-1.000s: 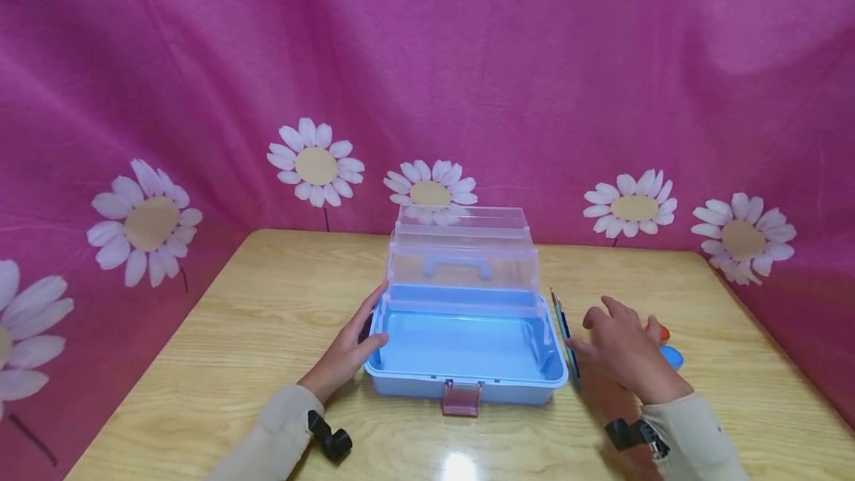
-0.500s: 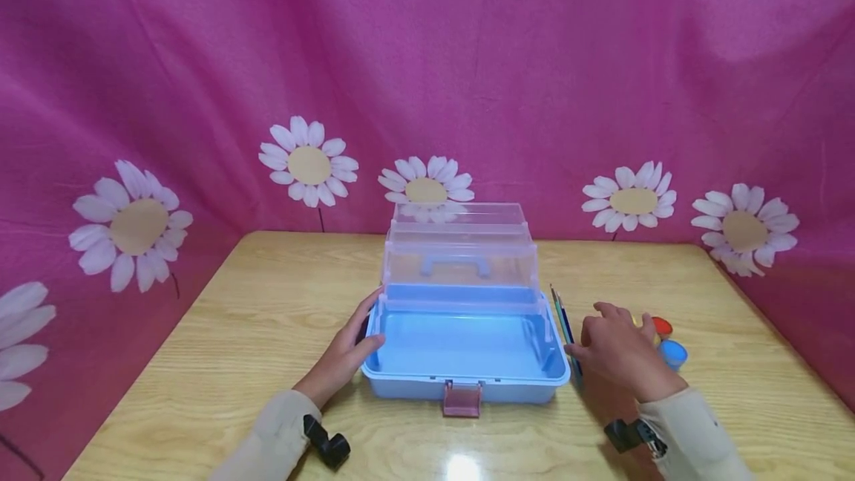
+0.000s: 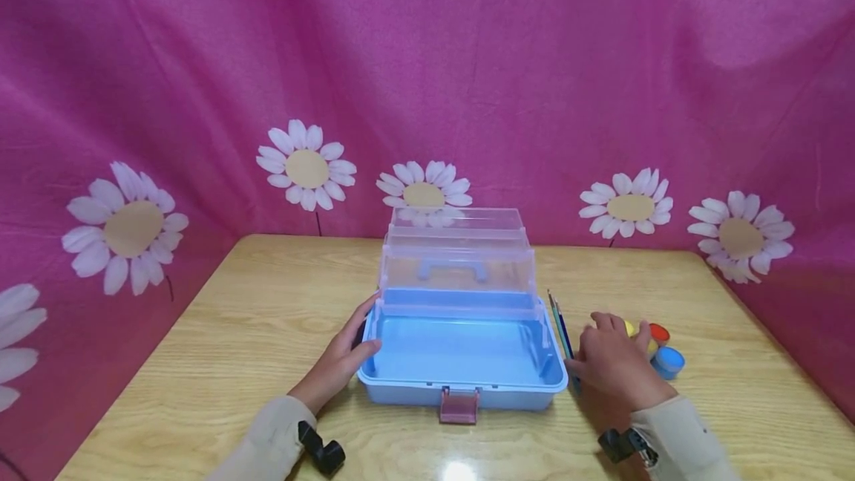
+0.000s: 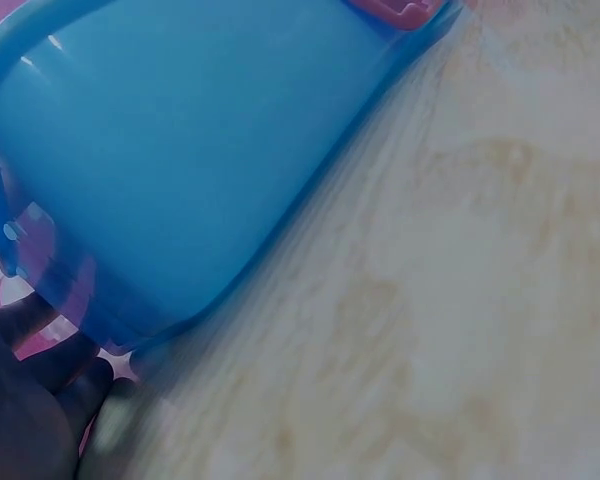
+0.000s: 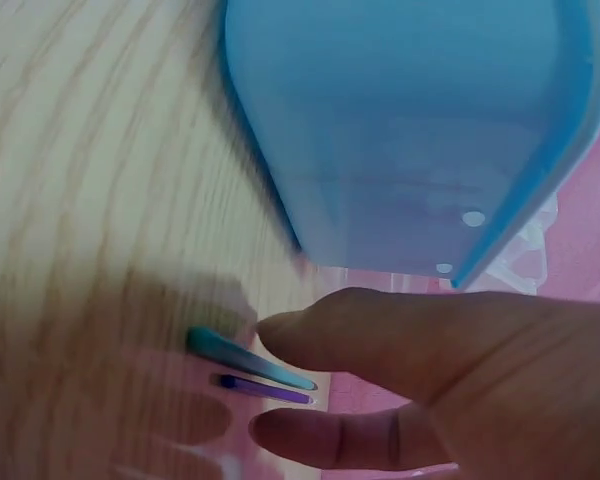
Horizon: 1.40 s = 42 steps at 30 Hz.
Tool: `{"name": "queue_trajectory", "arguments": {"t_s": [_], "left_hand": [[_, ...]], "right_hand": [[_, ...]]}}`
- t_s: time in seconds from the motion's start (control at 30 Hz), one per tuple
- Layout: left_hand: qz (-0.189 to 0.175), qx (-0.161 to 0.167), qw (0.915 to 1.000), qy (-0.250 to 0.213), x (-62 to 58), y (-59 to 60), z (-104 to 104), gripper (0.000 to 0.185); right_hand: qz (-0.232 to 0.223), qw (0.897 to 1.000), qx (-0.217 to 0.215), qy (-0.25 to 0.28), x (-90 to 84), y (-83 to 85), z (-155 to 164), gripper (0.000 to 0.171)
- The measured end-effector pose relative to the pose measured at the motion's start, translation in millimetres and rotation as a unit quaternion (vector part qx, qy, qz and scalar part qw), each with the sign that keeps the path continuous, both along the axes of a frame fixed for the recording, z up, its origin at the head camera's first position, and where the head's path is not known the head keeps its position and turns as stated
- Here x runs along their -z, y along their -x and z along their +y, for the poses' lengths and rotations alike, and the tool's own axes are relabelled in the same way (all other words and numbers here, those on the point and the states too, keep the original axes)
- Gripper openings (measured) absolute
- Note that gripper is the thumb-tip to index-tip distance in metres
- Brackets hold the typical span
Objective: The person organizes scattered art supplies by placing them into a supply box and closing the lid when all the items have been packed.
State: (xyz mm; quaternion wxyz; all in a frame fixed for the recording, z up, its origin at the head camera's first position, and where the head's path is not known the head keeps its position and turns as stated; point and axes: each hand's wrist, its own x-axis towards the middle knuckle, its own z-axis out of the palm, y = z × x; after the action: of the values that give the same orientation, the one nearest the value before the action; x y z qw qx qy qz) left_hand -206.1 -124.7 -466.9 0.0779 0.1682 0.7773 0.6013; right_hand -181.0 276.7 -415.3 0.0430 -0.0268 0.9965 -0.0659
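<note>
A light blue plastic storage box (image 3: pixel 401 394) stands with its clear lid and trays folded up behind it and its pink latch (image 3: pixel 459 407) hanging down in front. My left hand (image 3: pixel 337 366) holds the box's left wall, thumb over the rim and fingers outside. To the box's right lie two slim paintbrushes, one teal (image 5: pixel 245 358) and one purple-blue (image 5: pixel 268 390). My right hand (image 3: pixel 616 364) is low over them. In the right wrist view its thumb and a finger are parted on either side of the brushes, with no visible grip on them.
Small pots with a red lid (image 3: pixel 659 333), a blue lid (image 3: pixel 669 361) and yellow parts (image 3: pixel 630 328) sit beyond my right hand, partly hidden by it. A pink curtain (image 3: pixel 508 80) with daisies hangs behind the wooden table (image 3: pixel 294 273).
My right hand has lowered slightly toward the brushes, and more of the coloured pots now shows beside it. The left hand keeps its place on the box.
</note>
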Motion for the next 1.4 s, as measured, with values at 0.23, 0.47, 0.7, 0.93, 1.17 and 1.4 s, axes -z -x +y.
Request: {"name": "queue_trajectory", "arguments": {"t_s": [0.23,0.47,0.7,0.93,1.17,1.4], "left_hand": [[-0.008,-0.005,1.0,-0.002,-2.3,-3.5,1,0.061],[-0.009,-0.008,0.9999,0.0,-3.8,-2.2,1,0.061],[-0.009,-0.008,0.9999,0.003,-1.2,-0.1,1,0.062],[-0.016,-0.01,0.9998,0.003,-1.6,-0.3,1,0.061],[-0.008,-0.007,0.9999,0.004,-2.4,0.1,0,0.062],[-0.01,-0.013,0.9998,0.006,-1.0,1.2,2,0.061]], "right_hand": [[0.013,1.0,-0.008,-0.024,4.4,-0.5,0,0.028],[0.028,0.999,-0.008,-0.023,7.6,0.0,-1,0.026],[0.036,0.999,0.002,-0.026,9.6,1.4,-3,0.024],[0.032,0.999,0.012,-0.029,7.7,0.7,-3,0.024],[0.049,0.998,0.026,-0.026,3.3,-0.4,-1,0.028],[0.096,0.994,0.038,-0.021,-1.2,-4.5,4,0.028]]}}
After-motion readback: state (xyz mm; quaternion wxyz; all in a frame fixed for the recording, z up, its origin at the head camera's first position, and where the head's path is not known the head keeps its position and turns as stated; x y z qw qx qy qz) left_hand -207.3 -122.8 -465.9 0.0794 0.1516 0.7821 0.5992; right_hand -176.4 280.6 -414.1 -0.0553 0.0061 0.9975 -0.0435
